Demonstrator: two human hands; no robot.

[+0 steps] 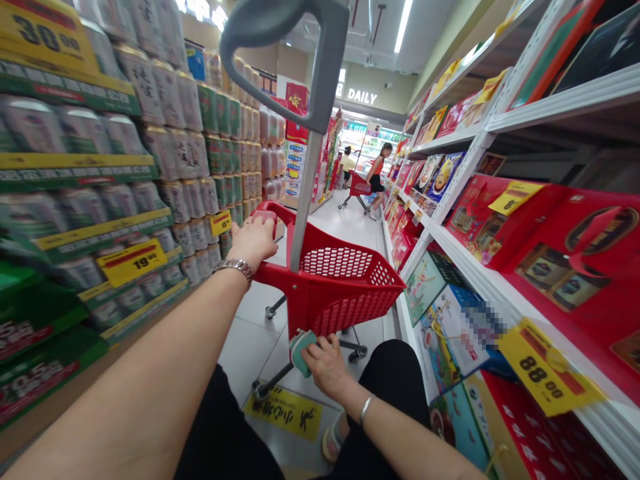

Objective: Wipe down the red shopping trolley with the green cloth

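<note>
My left hand (pixel 253 241), with a metal wristwatch (pixel 235 268) above it, grips the front rim of a red plastic shopping cart (pixel 340 287). The cart's mesh basket stands on small castors, and a tall grey pole (pixel 305 200) rises to a grey loop handle (pixel 285 53). My right hand (pixel 326 365) is low at the basket's near end, closed on a flat teal object (pixel 300 353). That object is partly hidden by my fingers, and I cannot tell what it is.
Stacked drink cans (pixel 165 93) fill the shelves on the left. White shelves (pixel 550 107) of boxed red gift sets stand close on the right, with yellow price tags. Farther down the aisle, two people (pixel 367 173) stand by another red cart (pixel 359 185). A yellow sticker (pixel 283 413) marks the tiled floor.
</note>
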